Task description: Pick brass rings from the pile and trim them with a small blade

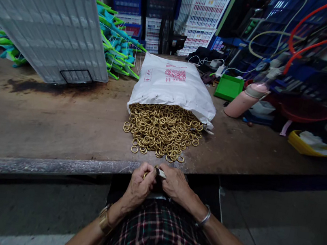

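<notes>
Just past the table's front edge, my two hands work close together above my lap. My left hand is closed around a gold-coloured ring, mostly covered by the fingers. In my right hand is a small flat pale tool, its tip pointing at the left fingers. Its exact kind does not show. Beyond the hands, a heap of gold-coloured rings spills from the mouth of a white woven sack with red print, lying on the wooden table.
A grey plastic crate stands tilted at left, beside green and turquoise plastic parts. On the right are a pink bottle with a metal fitting, a green tray and a yellow tray. Stacked crates fill the back.
</notes>
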### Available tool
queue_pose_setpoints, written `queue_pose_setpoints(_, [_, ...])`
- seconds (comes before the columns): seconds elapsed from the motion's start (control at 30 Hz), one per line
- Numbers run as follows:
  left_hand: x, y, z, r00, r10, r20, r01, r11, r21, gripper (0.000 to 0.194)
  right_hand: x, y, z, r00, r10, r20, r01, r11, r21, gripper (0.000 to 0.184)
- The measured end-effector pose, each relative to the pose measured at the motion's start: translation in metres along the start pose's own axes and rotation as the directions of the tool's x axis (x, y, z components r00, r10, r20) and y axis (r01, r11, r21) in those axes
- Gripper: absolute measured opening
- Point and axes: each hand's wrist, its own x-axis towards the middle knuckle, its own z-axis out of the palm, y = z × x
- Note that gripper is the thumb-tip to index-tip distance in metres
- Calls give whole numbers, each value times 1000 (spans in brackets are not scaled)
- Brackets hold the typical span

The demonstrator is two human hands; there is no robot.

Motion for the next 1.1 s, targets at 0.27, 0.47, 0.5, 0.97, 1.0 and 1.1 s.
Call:
queue_pose_setpoints(0.27, [-27,23,-8,995,67,76,-67,998,4,27,-3,-3,-6,996,52,-74,-58,995,-80,24])
queue_pose_setpoints(0.47, [-31,33,-6,965,-54,255,134,942,-309,25,2,34,-13,929,181,-322,-220,971,-90,21])
queue_pose_setpoints(0.5, [-26,31,-6,967,-76,244,168,909,-381,26,5,38,-14,914,190,-358,-232,970,-78,20])
queue_pose_setpoints(0.97, [-5,6,-16,947,-229,226,322,677,-662,25,18,41,2,913,139,-383,-173,983,-57,23])
queue_pose_setpoints(1.0, [-3,5,-16,945,-236,227,327,661,-676,24,18,41,0,916,146,-374,-182,981,-62,21])
queue_pose_setpoints(1.1, [0,0,-17,945,-247,213,323,629,-707,19,20,40,-6,907,184,-379,-225,972,-68,16])
